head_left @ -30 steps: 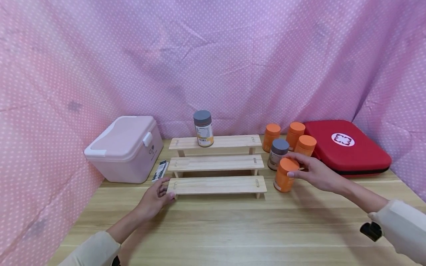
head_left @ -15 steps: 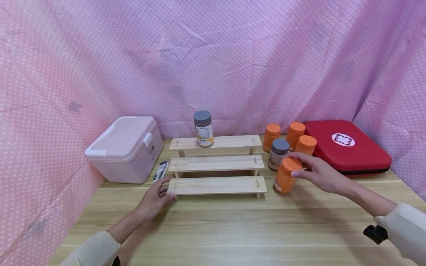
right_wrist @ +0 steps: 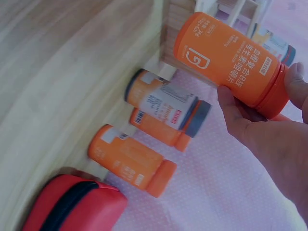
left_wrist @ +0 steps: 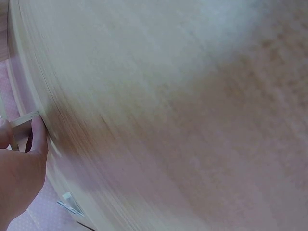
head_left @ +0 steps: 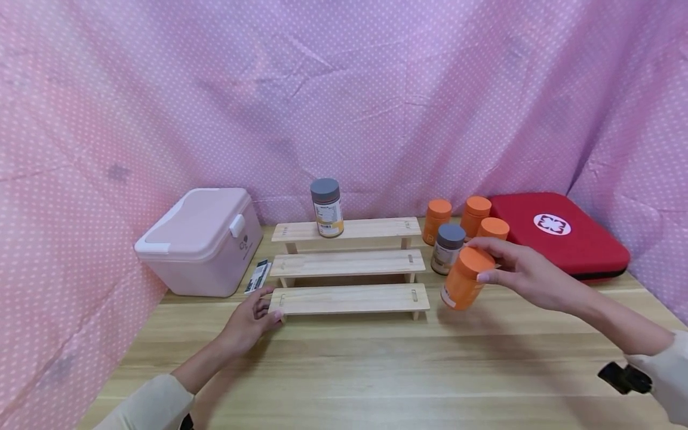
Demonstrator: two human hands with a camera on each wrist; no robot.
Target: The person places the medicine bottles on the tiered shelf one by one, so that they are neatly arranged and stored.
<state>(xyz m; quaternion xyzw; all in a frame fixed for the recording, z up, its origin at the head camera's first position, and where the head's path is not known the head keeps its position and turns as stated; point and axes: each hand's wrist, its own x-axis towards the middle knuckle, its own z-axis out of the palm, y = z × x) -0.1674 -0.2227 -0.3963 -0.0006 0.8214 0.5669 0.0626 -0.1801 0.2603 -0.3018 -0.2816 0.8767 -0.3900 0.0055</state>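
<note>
The right hand (head_left: 529, 276) holds an orange bottle (head_left: 463, 278) by its lid end, fingers (right_wrist: 234, 117) and thumb curled round it. The bottle is tilted, clear of the bench (head_left: 376, 364), with white print and a "B" logo on its orange body. The left hand (head_left: 248, 319) rests at the lowest wooden step (head_left: 349, 298), fingers loosely bent against its left end.
</note>
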